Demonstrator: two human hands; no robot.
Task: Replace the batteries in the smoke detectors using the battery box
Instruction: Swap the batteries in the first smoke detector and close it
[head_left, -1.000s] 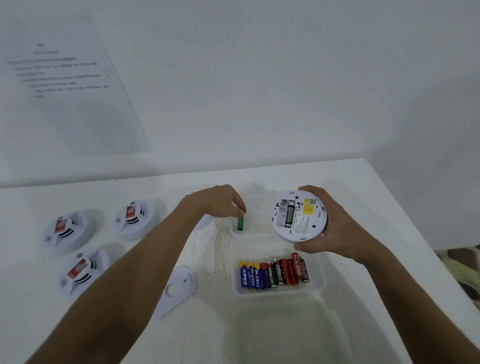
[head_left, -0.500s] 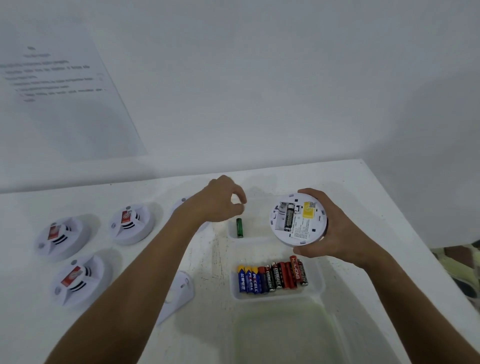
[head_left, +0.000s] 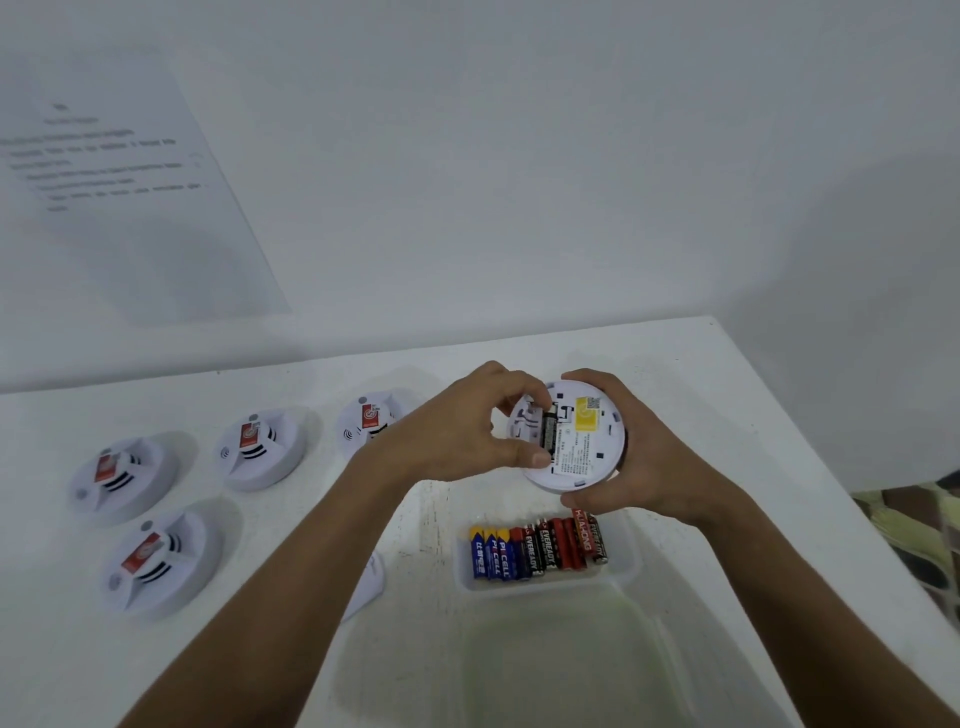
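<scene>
Hands meet at frame centre: right hand (head_left: 644, 457) grips an opened smoke detector (head_left: 576, 441), left hand (head_left: 467, 431) pinches its remaining battery (head_left: 548, 434). Battery box (head_left: 621, 571) below; four detectors look untouched.

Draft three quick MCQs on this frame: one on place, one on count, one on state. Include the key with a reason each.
1. Where does the row of mixed blue, black and red batteries lie?
A. on the wall sheet
B. in a compartment of the clear plastic battery box
C. on top of a detector

2. How many closed white round smoke detectors with red labels sit on the white table?
A. one
B. four
C. seven

3. What is the left hand doing?
A. lying flat on the table
B. gripping the box lid
C. fingers at the black battery in the opened white detector held by the right hand

Key: 1 B, box walls surround the row; 2 B, four show left of the arms; 3 C, fingertips touch the battery bay.
</scene>
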